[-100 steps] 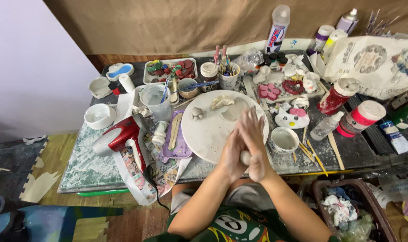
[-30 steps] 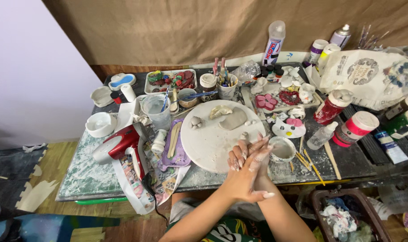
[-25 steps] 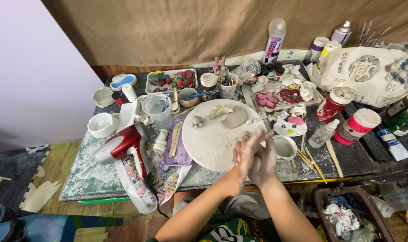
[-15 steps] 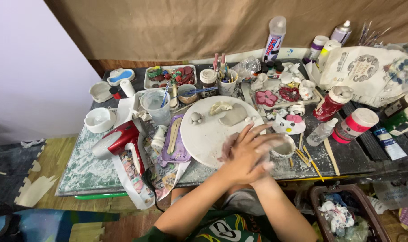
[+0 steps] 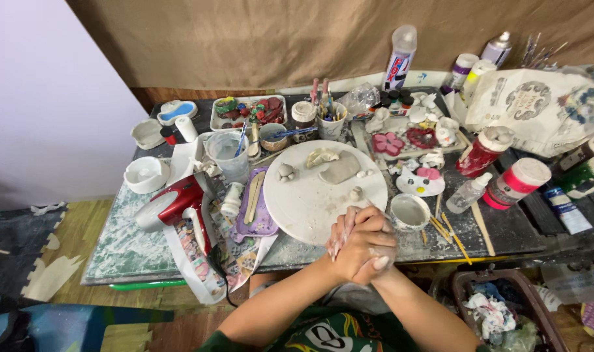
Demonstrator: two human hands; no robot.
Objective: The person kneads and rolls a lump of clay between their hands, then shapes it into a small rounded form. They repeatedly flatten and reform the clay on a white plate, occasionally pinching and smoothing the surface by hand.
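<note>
Currently pressed palm to palm at the near rim of the round white plaster work board (image 5: 313, 195): left hand (image 5: 349, 251) and right hand (image 5: 374, 244), dusted pale with clay. Fingers (image 5: 339, 234) of both folded over one another, closed tight together; whether a lump of clay sits between the palms, cannot tell, since nothing shows through the clasp.

On the board itself, toward its far side: a flat grey clay slab (image 5: 339, 169), a crumpled pale clay piece (image 5: 322, 156) just left of that slab, a small cluster of grey clay balls (image 5: 285, 172) near the board's left edge, and a single small clay ball (image 5: 356, 193) close to the hands.

Just right of the board, near the right hand: a small round white cup of cloudy water (image 5: 409, 212), with thin yellow wooden sticks (image 5: 448, 231) lying beside it. Left of the board: a purple plastic tray holding a wooden modelling tool (image 5: 254, 199), and further left a red hair dryer (image 5: 176, 203) lying on its side on printed paper. Behind the board: a clear plastic beaker with a brush (image 5: 228, 155), a white cup full of brushes and tools (image 5: 329, 120), and a tray of small painted clay figures (image 5: 248, 112). Right of the board, well apart: a white cat-face clay piece with a pink bow (image 5: 419, 182) and a red bottle with white cap (image 5: 481, 153).
</note>
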